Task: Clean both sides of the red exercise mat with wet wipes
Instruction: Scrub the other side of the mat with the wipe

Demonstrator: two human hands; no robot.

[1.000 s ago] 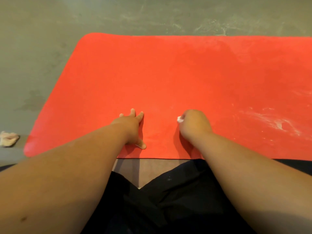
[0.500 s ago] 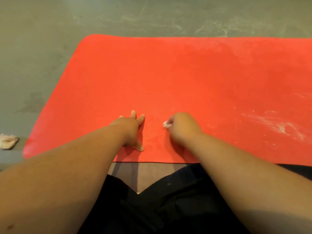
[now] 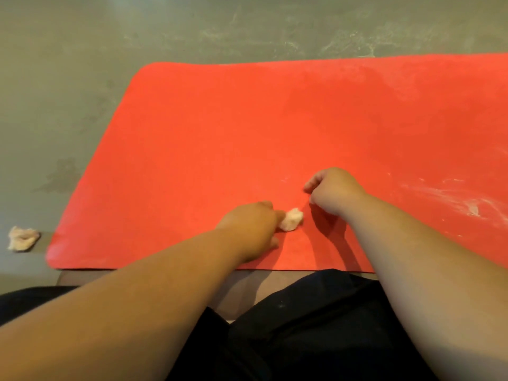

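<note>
The red exercise mat (image 3: 247, 133) lies flat on the floor and fills the middle of the frame from left of centre to the right edge, its near edge just above the person's lap. A crumpled wet wipe (image 3: 292, 220) sits on the mat near that edge, at lower centre. The left hand (image 3: 251, 229) reaches in from the lower left and its fingertips touch the wipe's left side, with the thumb lower down and apart from it; the blur hides whether the fingers pinch the wipe or only rest against it. The right hand (image 3: 336, 191) is just up and right of the wipe, fingers curled into a loose fist over the mat, and I cannot tell whether it holds anything. Whitish smears (image 3: 467, 204) mark the mat at the right. A second crumpled wipe (image 3: 22, 237) lies on the grey floor (image 3: 82, 37) at the left edge, just beside the mat's near corner. Black clothing (image 3: 302, 325) covers the bottom.
</note>
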